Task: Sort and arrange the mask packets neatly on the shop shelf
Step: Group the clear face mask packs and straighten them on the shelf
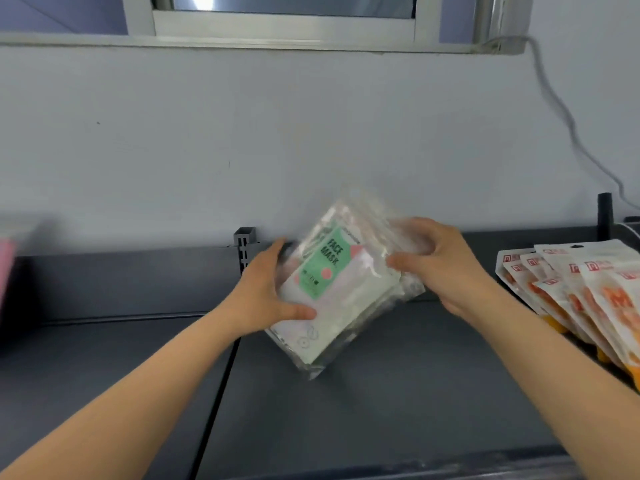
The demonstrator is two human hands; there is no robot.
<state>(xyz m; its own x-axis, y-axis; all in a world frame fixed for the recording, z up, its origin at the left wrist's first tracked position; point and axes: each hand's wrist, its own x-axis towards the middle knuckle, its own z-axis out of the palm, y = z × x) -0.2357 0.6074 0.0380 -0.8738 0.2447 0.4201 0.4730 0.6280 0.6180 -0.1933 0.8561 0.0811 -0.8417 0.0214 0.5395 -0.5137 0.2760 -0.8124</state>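
1. You held a bundle of mask packets (341, 289) in clear wrappers over the middle of the shelf, in front of the back wall. It was tilted, top end up and to the right, bottom corner low toward the shelf. Whether that corner touched the surface could not be told.
2. The front packet carried a green label (327, 263) reading "FACE MASK", with pink spots. More packets sat behind it, edges uneven.
3. Your left hand (263, 299) gripped the bundle's lower left side: thumb laid across the front face, fingers wrapped behind the edge.
4. Your right hand (440, 265) gripped the upper right side: thumb pressed on the front, fingers curled over the clear wrapper's edge.
5. The shelf (381, 410) was dark grey, with a seam (221, 375) running front to back just left of the bundle.
6. A slotted grey upright (244, 244) stood at the back of the shelf, just beside your left fingertips.
7. A row of orange-and-white packets (581, 292) lay overlapped on the right end of the shelf, well apart from the bundle.
8. A black post (605, 216) stood behind that row, and a pale cable (561, 112) ran down the wall toward it.
9. Something pink (5, 268), blurred, showed at the far left edge.
10. A window frame (284, 26) sat above the wall.
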